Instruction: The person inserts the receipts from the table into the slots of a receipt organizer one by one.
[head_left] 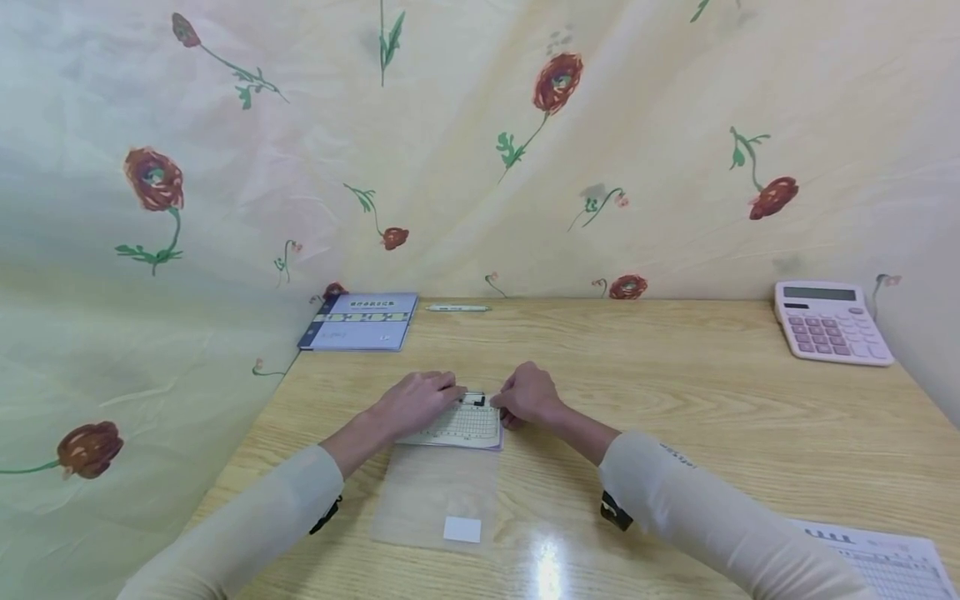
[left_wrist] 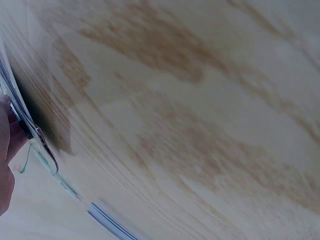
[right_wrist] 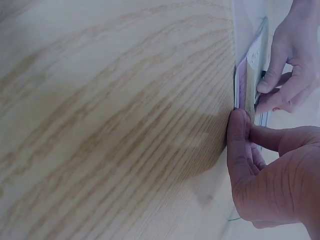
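Note:
A stack of printed forms (head_left: 461, 425) with grid tables lies on the table, its lower edge over a translucent plastic sleeve (head_left: 438, 483) with a white label. A small black clip (head_left: 478, 401) sits at the top edge of the stack. My left hand (head_left: 420, 398) pinches that top edge just left of the clip. With thumb and forefinger, my right hand (head_left: 529, 394) pinches the right-hand edge near the top corner. The right wrist view shows both hands on the stack (right_wrist: 252, 70), its layered edges lifted a little; the left thumb is close to the clip.
A blue notebook (head_left: 363, 321) lies at the back left with a white pen (head_left: 457, 308) beside it. At the back right is a pink and white calculator (head_left: 832, 323). Another printed form (head_left: 896, 558) lies at the front right, partly under my right sleeve. Floral cloth (head_left: 450, 167) hangs behind the table.

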